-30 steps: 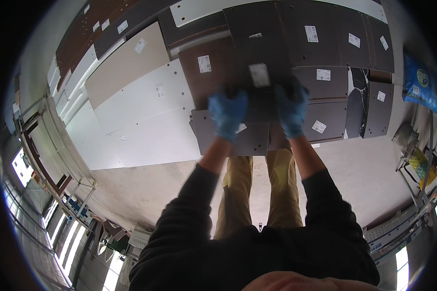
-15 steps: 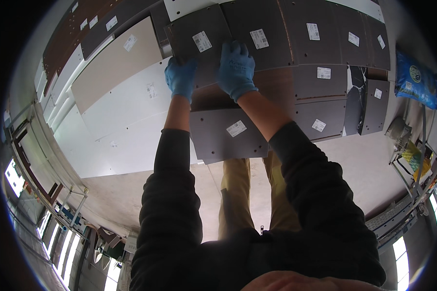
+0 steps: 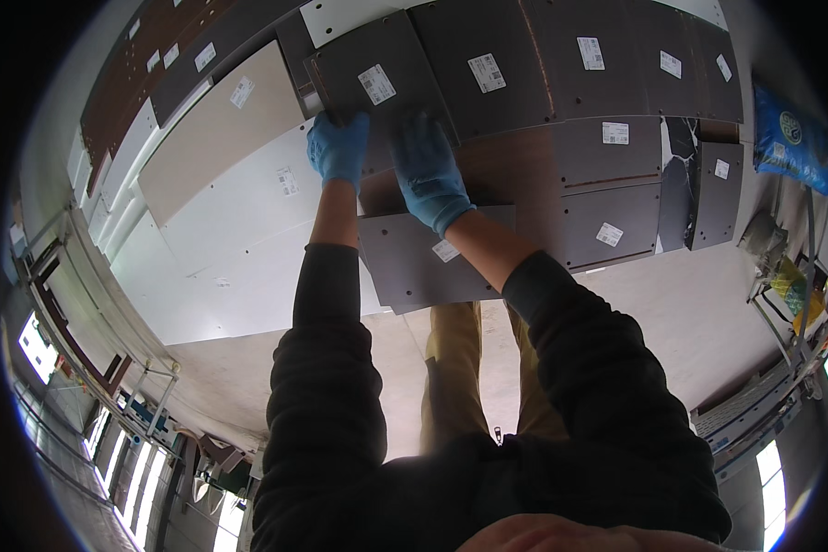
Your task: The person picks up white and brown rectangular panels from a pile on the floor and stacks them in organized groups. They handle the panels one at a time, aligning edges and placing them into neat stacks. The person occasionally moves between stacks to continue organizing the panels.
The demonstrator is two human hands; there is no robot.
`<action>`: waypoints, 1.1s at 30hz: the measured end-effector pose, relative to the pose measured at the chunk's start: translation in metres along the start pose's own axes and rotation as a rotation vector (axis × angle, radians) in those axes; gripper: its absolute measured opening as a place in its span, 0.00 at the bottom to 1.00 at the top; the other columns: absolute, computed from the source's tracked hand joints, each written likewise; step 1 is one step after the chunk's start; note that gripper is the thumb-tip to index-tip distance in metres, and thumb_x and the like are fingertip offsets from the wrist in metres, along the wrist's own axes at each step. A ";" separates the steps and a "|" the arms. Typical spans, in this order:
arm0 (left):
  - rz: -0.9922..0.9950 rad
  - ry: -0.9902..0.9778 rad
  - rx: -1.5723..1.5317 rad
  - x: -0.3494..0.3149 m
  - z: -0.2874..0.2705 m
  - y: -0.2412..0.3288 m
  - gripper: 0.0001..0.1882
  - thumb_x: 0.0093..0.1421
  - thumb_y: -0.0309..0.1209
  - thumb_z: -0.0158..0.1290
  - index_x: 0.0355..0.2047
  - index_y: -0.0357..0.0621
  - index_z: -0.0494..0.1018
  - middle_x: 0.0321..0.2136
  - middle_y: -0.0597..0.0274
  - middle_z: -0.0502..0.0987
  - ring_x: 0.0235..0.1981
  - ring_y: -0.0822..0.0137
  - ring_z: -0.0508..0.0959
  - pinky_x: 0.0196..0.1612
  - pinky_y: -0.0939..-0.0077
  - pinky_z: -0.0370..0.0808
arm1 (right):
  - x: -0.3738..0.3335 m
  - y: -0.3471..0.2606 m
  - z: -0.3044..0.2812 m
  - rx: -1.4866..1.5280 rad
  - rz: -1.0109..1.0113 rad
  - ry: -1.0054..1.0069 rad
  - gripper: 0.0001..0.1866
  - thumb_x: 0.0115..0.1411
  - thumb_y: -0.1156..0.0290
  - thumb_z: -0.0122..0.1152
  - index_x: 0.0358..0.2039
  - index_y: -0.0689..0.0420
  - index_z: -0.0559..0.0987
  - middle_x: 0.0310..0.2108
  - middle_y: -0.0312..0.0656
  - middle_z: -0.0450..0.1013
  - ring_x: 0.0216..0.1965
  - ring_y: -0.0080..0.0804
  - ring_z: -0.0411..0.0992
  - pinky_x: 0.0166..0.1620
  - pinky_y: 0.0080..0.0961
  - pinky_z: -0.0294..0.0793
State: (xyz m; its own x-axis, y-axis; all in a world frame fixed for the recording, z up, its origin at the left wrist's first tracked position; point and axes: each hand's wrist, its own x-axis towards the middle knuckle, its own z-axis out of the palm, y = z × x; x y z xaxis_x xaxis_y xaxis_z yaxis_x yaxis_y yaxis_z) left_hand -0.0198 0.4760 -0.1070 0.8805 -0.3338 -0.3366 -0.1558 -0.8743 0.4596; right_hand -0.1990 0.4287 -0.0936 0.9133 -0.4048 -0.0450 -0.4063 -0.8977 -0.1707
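A white rectangular label [image 3: 376, 84] sits near the top of a flat dark grey panel [image 3: 377, 97] lying among similar labelled boards. The left hand [image 3: 339, 147], in a blue glove, grips the panel's lower left edge. The right hand [image 3: 428, 170], also gloved, presses flat and spread on its lower part. A blue bag [image 3: 791, 138] lies far right.

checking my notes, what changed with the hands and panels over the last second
Both gloved hands moved up and left from the near grey panel to the far dark grey panel; left hand grips its lower edge, right hand lies flat. The white boards and near panel stayed put.
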 end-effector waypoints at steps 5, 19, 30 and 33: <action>-0.017 -0.035 0.141 0.012 -0.002 -0.003 0.31 0.53 0.55 0.63 0.49 0.47 0.83 0.46 0.46 0.85 0.51 0.44 0.84 0.56 0.54 0.79 | 0.005 -0.007 0.014 0.018 -0.093 0.015 0.28 0.66 0.66 0.56 0.63 0.68 0.75 0.64 0.59 0.73 0.71 0.62 0.64 0.75 0.59 0.55; -0.029 -0.078 0.410 0.035 -0.003 0.005 0.44 0.55 0.71 0.55 0.52 0.44 0.83 0.53 0.41 0.80 0.56 0.42 0.81 0.59 0.49 0.77 | 0.021 -0.007 0.023 0.037 -0.179 0.121 0.21 0.63 0.65 0.60 0.53 0.62 0.82 0.61 0.52 0.75 0.67 0.53 0.66 0.71 0.55 0.62; -0.099 -0.025 0.406 0.033 0.007 0.013 0.43 0.55 0.69 0.55 0.52 0.42 0.84 0.52 0.41 0.83 0.54 0.44 0.83 0.58 0.49 0.79 | 0.021 0.015 0.027 0.079 -0.224 0.261 0.16 0.61 0.67 0.62 0.48 0.59 0.83 0.60 0.51 0.75 0.67 0.53 0.68 0.71 0.59 0.64; -0.055 0.066 0.461 0.038 0.014 0.000 0.42 0.56 0.69 0.56 0.50 0.42 0.84 0.48 0.42 0.85 0.50 0.45 0.85 0.53 0.49 0.81 | 0.018 0.024 0.011 0.183 -0.255 0.187 0.21 0.62 0.63 0.64 0.54 0.56 0.83 0.63 0.49 0.75 0.70 0.52 0.67 0.74 0.63 0.59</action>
State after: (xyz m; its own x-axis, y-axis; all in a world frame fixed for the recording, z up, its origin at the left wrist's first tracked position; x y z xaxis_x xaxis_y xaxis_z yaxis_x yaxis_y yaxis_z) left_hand 0.0073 0.4584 -0.1312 0.9173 -0.2726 -0.2902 -0.2777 -0.9604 0.0244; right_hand -0.1919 0.4016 -0.1096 0.9568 -0.2116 0.1993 -0.1385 -0.9347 -0.3274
